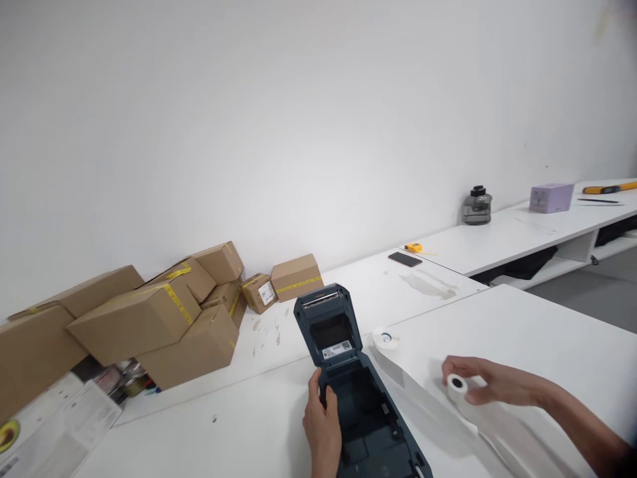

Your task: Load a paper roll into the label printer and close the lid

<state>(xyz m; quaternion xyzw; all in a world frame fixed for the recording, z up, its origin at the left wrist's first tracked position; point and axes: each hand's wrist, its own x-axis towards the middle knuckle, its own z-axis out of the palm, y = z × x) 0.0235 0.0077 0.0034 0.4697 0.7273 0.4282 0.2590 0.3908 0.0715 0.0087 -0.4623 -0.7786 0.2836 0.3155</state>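
Observation:
A dark blue-grey label printer (348, 398) lies on the white table with its lid (331, 325) raised, so its hollow inside shows. My left hand (323, 421) grips the printer's left edge near the hinge, thumb over the rim. To the right, my right hand (480, 380) holds a small white paper roll (456, 386) between thumb and fingers, its dark core facing me. Loose paper trails from that roll toward the lower right. Beyond the printer's right side lies another white roll (386, 339), with a strip unwound along the table.
Cardboard boxes (134, 325) taped in yellow are piled at the left. Farther back are a phone (405, 259), a yellow tape measure (413, 247), a grey jug (477, 207) and a purple box (551, 198). A clear plastic package (74, 425) sits at lower left.

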